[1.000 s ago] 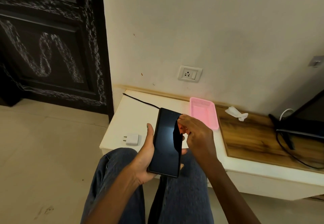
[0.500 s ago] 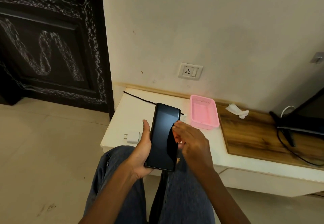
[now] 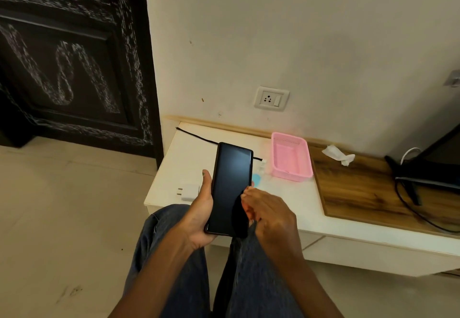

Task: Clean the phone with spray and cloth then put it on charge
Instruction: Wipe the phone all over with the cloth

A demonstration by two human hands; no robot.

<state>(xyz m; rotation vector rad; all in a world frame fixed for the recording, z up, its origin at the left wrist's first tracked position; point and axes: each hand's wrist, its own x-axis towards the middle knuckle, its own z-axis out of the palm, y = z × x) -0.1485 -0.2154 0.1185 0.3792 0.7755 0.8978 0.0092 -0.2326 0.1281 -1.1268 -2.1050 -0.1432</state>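
Spanning the far side under the wall, the low white table point(image 3: 331, 220) carries a pink basket point(image 3: 291, 160), a white charger plug point(image 3: 189, 192), a black cable point(image 3: 196, 136) and a small spray bottle point(image 3: 260, 172) lying just beside the basket. Above the person's knees, in front of the table edge, the phone point(image 3: 230, 188) is held screen up, its long axis running away from the body, top end toward the wall and leaning slightly right. The left hand point(image 3: 201, 215) grips its left edge and lower end, thumb along the side. The right hand point(image 3: 267, 214) pinches a black cloth point(image 3: 240, 218) against the screen's lower right part. Compared with a second earlier, the cloth sits lower on the screen.
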